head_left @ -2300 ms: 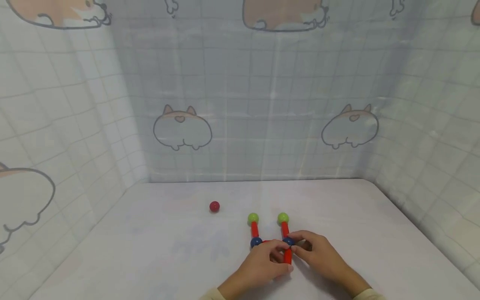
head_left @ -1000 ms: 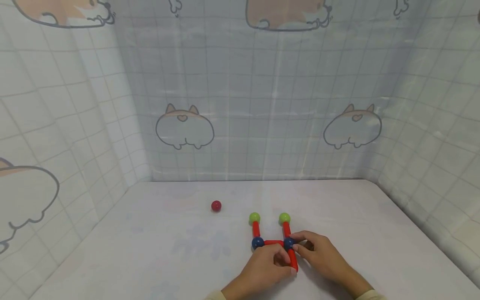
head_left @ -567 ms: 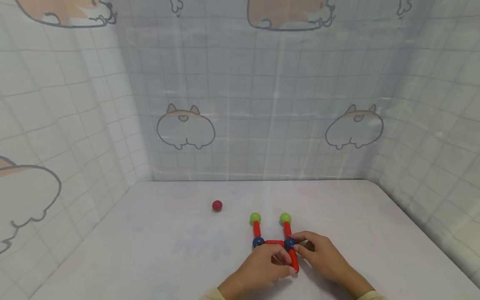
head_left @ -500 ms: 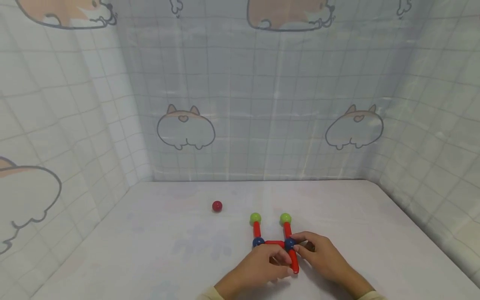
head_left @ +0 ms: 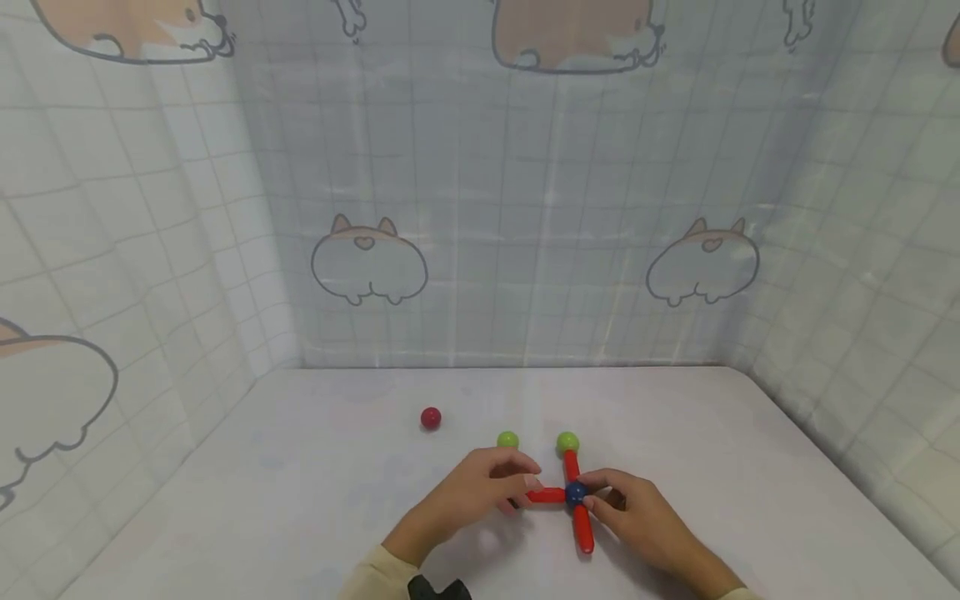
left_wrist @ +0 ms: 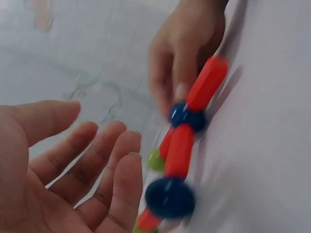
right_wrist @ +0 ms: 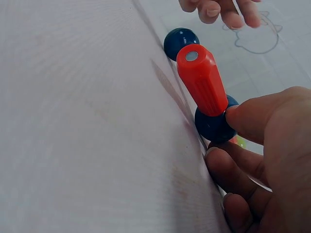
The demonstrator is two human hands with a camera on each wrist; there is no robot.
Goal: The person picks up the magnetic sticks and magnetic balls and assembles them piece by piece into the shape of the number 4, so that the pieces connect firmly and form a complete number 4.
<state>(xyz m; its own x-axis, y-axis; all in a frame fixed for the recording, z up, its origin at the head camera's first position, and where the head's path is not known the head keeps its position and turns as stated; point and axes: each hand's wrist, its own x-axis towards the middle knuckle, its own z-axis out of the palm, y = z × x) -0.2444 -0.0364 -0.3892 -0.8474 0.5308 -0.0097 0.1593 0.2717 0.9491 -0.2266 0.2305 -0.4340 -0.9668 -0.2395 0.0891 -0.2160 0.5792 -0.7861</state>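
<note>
A magnetic ball-and-rod figure lies on the table. My right hand (head_left: 637, 517) pinches its right blue ball (head_left: 576, 494) between thumb and fingers. From that ball one red magnetic rod (head_left: 582, 531) points toward me, its metal tip showing in the right wrist view. A red crossbar rod (head_left: 547, 496) runs to the left blue ball (left_wrist: 170, 198), mostly covered by my left hand in the head view. Two green balls (head_left: 507, 440) end the far rods. My left hand (head_left: 480, 492) hovers by the left blue ball, fingers loosely spread, holding nothing.
A loose red ball (head_left: 431, 418) lies farther back, left of the figure. Patterned cloth walls (head_left: 480, 292) enclose the white table (head_left: 300, 492) at the back and both sides. A black strap piece (head_left: 438, 589) shows at my left wrist.
My left hand has let go of the near red rod and moved left and away from me, to beside the left blue ball. My right hand keeps its pinch on the right blue ball.
</note>
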